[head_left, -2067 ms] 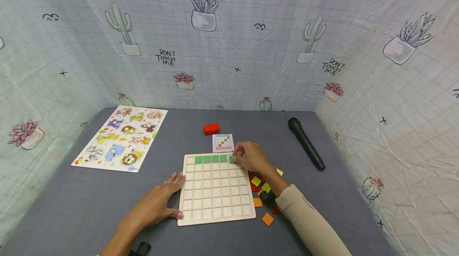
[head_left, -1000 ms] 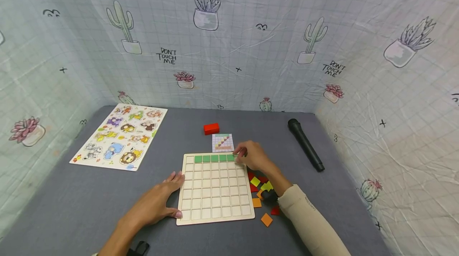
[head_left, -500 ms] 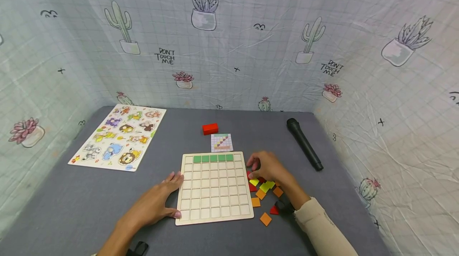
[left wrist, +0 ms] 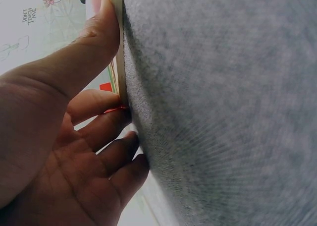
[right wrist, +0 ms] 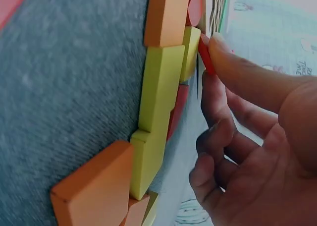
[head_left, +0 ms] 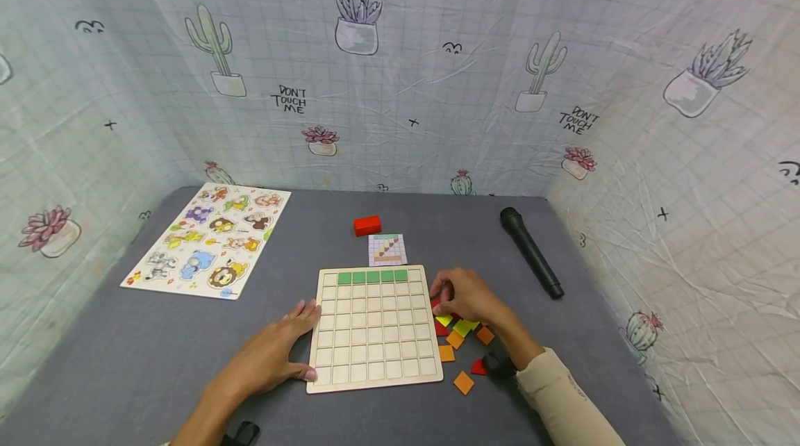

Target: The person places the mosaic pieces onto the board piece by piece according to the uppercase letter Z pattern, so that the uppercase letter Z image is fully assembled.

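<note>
A pale wooden grid board (head_left: 367,338) lies on the table, with a row of several green square tiles (head_left: 373,278) along its top. My left hand (head_left: 278,345) rests against the board's left edge, thumb at the lower corner and fingers extended further up. In the left wrist view, the thumb (left wrist: 99,30) presses on the board's edge. To the right of the board, my right hand (head_left: 470,294) pinches a red tile (right wrist: 205,56) between thumb and index finger. Yellow tiles (head_left: 464,327) and orange tiles (head_left: 455,340) lie in a loose pile below that hand.
Behind the board are a small pattern card (head_left: 387,250) and a red block (head_left: 367,226). An animal sticker sheet (head_left: 206,241) lies at the back left. A black microphone (head_left: 531,251) lies to the right, before a printed cloth backdrop (head_left: 412,147).
My right hand has let go of the last green tile in the top row, moved right and down to the pile, and taken hold of a red tile. The left hand stays put.
</note>
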Demonstrator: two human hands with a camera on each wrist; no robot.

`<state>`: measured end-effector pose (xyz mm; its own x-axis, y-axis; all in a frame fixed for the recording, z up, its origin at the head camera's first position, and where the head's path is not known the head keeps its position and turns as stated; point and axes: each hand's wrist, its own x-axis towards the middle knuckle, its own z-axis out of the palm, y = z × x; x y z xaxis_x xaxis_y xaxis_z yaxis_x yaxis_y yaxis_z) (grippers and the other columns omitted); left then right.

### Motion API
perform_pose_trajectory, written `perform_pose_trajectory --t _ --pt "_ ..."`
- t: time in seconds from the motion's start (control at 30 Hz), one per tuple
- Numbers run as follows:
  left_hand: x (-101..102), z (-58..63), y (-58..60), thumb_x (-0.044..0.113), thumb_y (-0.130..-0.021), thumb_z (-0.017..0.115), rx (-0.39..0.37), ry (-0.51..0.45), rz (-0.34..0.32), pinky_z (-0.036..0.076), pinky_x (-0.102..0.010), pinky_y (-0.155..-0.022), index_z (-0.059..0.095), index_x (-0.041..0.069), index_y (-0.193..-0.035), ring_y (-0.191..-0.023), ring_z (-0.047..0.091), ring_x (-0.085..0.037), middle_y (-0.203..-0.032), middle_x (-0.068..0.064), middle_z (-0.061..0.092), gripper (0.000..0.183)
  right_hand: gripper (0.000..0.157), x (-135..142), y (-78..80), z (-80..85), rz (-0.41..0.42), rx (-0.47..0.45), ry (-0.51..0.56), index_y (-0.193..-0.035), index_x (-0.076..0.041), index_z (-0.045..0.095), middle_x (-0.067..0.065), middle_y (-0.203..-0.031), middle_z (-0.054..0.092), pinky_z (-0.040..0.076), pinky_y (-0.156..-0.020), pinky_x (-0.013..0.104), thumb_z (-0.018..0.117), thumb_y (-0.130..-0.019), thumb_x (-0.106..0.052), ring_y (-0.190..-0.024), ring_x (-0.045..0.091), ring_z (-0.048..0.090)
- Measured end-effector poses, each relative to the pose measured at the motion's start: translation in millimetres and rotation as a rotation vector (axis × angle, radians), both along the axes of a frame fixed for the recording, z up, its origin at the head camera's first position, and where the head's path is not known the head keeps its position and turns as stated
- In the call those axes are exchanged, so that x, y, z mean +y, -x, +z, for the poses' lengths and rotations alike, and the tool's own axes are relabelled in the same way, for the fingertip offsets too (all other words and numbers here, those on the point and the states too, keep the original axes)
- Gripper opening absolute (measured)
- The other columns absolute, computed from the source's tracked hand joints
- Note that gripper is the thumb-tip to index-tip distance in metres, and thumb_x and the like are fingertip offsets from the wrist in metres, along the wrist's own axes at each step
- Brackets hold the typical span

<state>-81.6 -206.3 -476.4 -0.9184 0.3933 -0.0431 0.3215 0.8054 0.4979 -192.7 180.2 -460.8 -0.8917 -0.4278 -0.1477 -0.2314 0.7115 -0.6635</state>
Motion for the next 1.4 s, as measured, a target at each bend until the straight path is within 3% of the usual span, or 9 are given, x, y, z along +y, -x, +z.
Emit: perform_pose_trajectory --t 0.2,0.5,0.8,1.07,1.4 --pt "1.1 1.7 0.1 0.036 -0.07 0.096 -0.006 0.006 0.002 0.039 -0.067 -0.119 0.046 0.001 -0.16 -0.158 0.035 -0.046 -0.169 -0.019 0.041 0.108 0.011 1.7 -0.1 2.2 0.041 0.033 0.055 -0.092 -0.014 0.073 0.0 -0.076 0.065 0.048 -0.057 0.026 0.083 -0.092 -0.011 -0.065 0.016 0.058" --pt "1.2 1.4 0.4 0.037 -0.071 0.095 -0.008 0.008 -0.001 0.039 -0.065 -0.12 0.045 0.001 -0.16 -0.158 0.035 -0.045 -0.169 -0.019 0.04 0.108 0.012 -6.6 -0.1 4.4 -0.016 0.124 0.075 -0.106 -0.014 0.076 -0.003 -0.088 0.068 0.046 -0.062 0.025 0.081 -0.095 -0.015 -0.069 0.014 0.055" --pt "1.3 0.8 0.2 0.036 -0.071 0.095 -0.005 0.008 -0.003 0.039 -0.065 -0.12 0.045 0.001 -0.16 -0.158 0.035 -0.046 -0.169 -0.019 0.04 0.109 0.008 -16.9 -0.7 6.3 -0.087 0.153 0.064 -0.096 -0.022 0.074 -0.006 -0.085 0.067 0.042 -0.059 0.026 0.082 -0.094 -0.024 -0.066 0.015 0.052" --pt "1.2 3.1 -1.3 0.037 -0.069 0.096 0.002 -0.002 -0.006 0.04 -0.065 -0.119 0.046 0.0 -0.159 -0.156 0.037 -0.047 -0.168 -0.02 0.042 0.109 0.01 -30.2 3.0 2.4 -0.056 0.144 0.089 -0.108 -0.021 0.076 -0.004 -0.083 0.066 0.043 -0.056 0.026 0.077 -0.098 -0.018 -0.064 0.016 0.054" --pt "1.1 1.9 -0.8 0.034 -0.071 0.096 0.002 -0.007 0.001 0.038 -0.065 -0.12 0.045 0.001 -0.16 -0.157 0.035 -0.046 -0.168 -0.019 0.041 0.108 0.01 -47.2 7.5 -1.6 -0.058 0.122 0.096 -0.109 -0.016 0.076 -0.002 -0.084 0.068 0.045 -0.057 0.027 0.076 -0.099 -0.018 -0.067 0.017 0.057"
